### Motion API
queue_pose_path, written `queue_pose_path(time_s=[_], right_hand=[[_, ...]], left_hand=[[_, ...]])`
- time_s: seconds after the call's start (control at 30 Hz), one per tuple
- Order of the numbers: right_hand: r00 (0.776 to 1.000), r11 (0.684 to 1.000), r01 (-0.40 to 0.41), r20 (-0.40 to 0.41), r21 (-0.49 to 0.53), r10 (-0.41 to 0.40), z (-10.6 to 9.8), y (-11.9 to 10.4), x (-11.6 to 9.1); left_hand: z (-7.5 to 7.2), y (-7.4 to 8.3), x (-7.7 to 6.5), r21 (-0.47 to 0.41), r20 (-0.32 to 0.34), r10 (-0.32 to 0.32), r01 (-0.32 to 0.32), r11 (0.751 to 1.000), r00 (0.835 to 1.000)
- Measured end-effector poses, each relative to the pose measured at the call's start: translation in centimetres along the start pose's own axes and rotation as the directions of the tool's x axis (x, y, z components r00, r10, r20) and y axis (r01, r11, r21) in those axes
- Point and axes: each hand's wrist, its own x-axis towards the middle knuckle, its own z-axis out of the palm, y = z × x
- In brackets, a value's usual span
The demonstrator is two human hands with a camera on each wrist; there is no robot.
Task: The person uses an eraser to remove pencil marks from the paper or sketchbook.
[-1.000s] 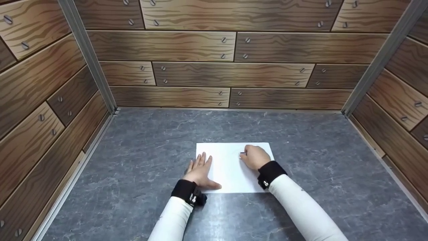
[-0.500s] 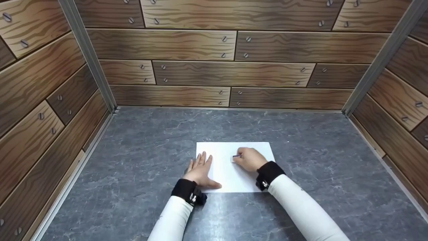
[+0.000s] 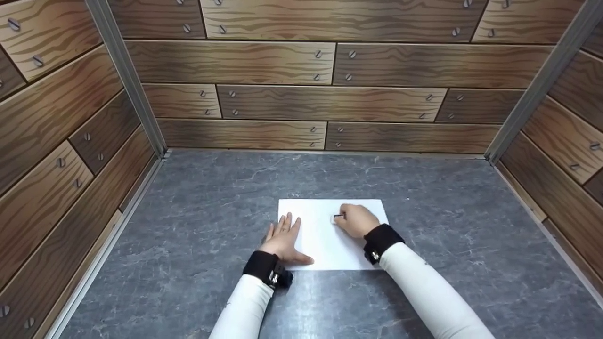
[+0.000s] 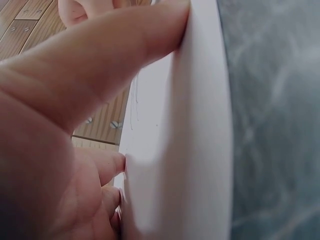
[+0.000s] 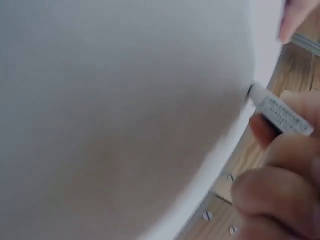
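Observation:
A white sheet of paper (image 3: 322, 247) lies flat on the grey table. My left hand (image 3: 281, 244) rests on its left side with fingers spread, the thumb near the front edge. My right hand (image 3: 359, 221) pinches a small white eraser (image 5: 282, 114) with a printed, partly dark sleeve. In the right wrist view the eraser's end touches the paper, tilted, and the curled fingers hide its rear. Thin dark lines (image 4: 134, 100) show on the sheet in the left wrist view, near the right hand's side.
Wood-patterned walls (image 3: 245, 103) enclose the table at the back and both sides, with grey metal strips (image 3: 129, 77) at the corners. The grey marbled tabletop (image 3: 212, 202) extends around the sheet.
My right hand with the eraser slid left and slightly toward me, then back right and away, staying over the paper. The left hand and the sheet keep their place.

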Motion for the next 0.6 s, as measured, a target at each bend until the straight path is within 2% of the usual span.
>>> queue_pose_path(time_s=[0.1,0.17,0.23,0.3,0.43,0.5,0.6], right_hand=[[0.995,0.996,-0.081,-0.061,-0.035,0.079,-0.6,0.2,-0.1],[0.992,0.995,-0.091,-0.092,-0.049,0.086,-0.5,-0.3,-0.3],[0.995,0.998,-0.045,-0.086,-0.039,0.042,0.0,-1.3,-0.5],[0.997,0.999,0.034,-0.074,-0.022,-0.036,0.8,-2.8,-0.8],[0.983,0.983,0.179,0.02,0.039,-0.18,2.2,-5.7,-1.2],[0.979,0.981,0.193,0.06,0.035,-0.195,2.5,-6.5,-1.4],[0.992,0.992,0.123,0.04,-0.023,-0.122,2.5,-6.7,-1.5]], left_hand=[[-0.1,0.0,0.0,-0.007,0.003,0.005,-0.005,1.0,1.0],[-0.2,0.0,-0.1,-0.013,0.006,0.001,-0.001,1.0,1.0],[-0.2,-0.1,-0.1,-0.012,0.004,-0.003,0.003,1.0,1.0],[-0.2,-0.2,-0.2,-0.007,-0.004,-0.004,0.004,1.0,1.0],[-0.2,-0.2,-0.3,-0.01,-0.019,0.0,-0.001,1.0,1.0],[-0.2,-0.1,-0.4,-0.02,-0.017,-0.003,0.003,1.0,1.0],[-0.3,0.1,-0.5,-0.024,-0.006,-0.01,0.01,1.0,1.0]])
